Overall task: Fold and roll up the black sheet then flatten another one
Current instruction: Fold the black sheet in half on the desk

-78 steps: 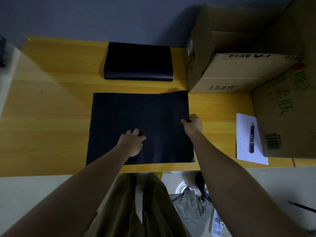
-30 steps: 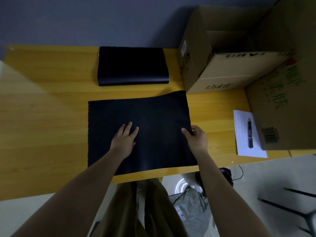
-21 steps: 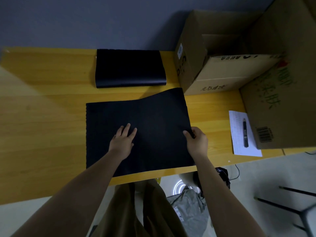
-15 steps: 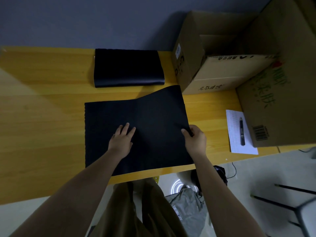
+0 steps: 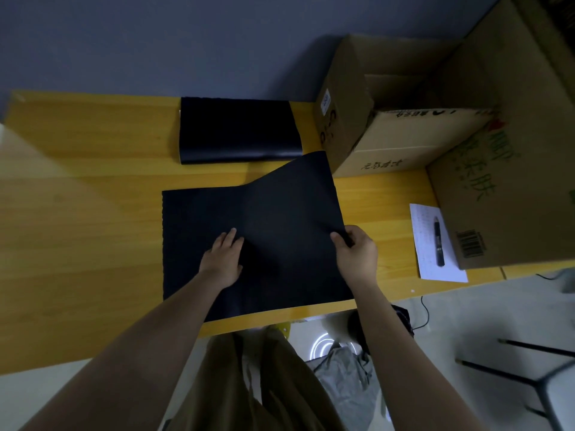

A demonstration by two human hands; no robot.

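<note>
A black sheet (image 5: pixel 280 219) lies spread on the yellow wooden table (image 5: pixel 77 228) in front of me. My left hand (image 5: pixel 222 259) rests flat on its middle, fingers apart, pressing it down. My right hand (image 5: pixel 354 255) pinches the sheet's right edge and holds that side lifted, so the far right corner curves up off the table. A second black sheet (image 5: pixel 238 130), folded into a thick flat bundle, lies at the back of the table beyond the spread one.
An open cardboard box (image 5: pixel 382 116) stands at the back right, close to the lifted corner. A bigger cardboard box (image 5: pixel 510 169) stands at the far right. A white paper (image 5: pixel 432 244) with a pen (image 5: pixel 438 241) lies beside it. A chair leg (image 5: pixel 529 377) shows below.
My right hand closed on the sheet's right edge and raised it, so the far right corner has risen off the table. My left hand stayed flat on the sheet.
</note>
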